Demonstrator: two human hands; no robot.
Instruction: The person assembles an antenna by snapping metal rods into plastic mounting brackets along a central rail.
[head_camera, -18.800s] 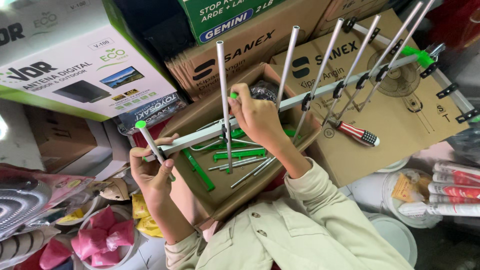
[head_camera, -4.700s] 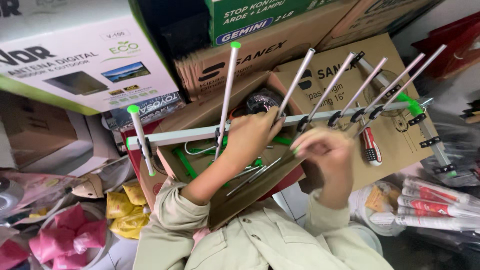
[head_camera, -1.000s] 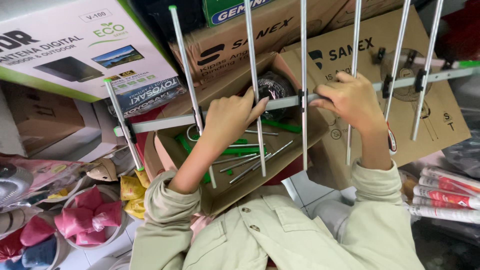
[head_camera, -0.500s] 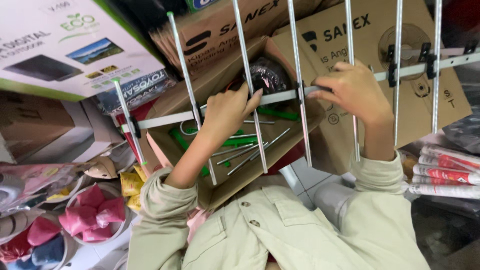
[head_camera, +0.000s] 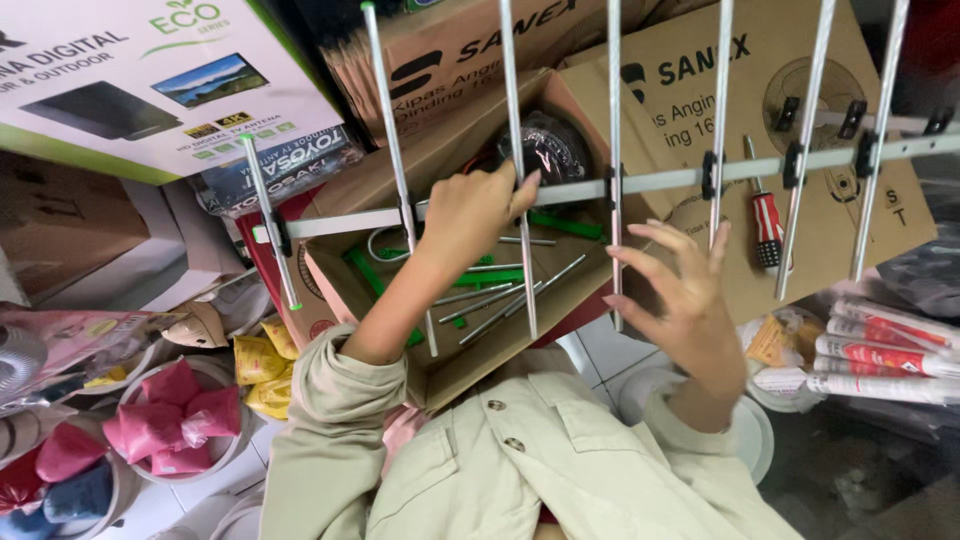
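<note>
My left hand (head_camera: 478, 212) grips the grey boom of a metal aerial (head_camera: 660, 180), which lies across the view with several thin silver rods crossing it. Lower down, my right hand (head_camera: 682, 300) holds nothing, with its fingers spread beside one rod and its fingertips close to that rod. Under the aerial sits an open cardboard box (head_camera: 340, 290) on my lap, holding loose metal rods (head_camera: 505, 297) and green plastic parts (head_camera: 365, 285). A round black part in clear wrap (head_camera: 548, 143) lies at the box's far end.
A red-handled screwdriver (head_camera: 767, 226) lies on a flat brown carton (head_camera: 900, 215) at the right. A white and green carton (head_camera: 150, 90) stands at the upper left. Bowls of pink packets (head_camera: 170, 420) and yellow packets (head_camera: 258, 365) sit lower left; tubes (head_camera: 880, 350) lie at the right.
My right hand has let go of the boom and dropped lower with its fingers spread. My left hand still holds the boom, and the aerial has shifted upward in view.
</note>
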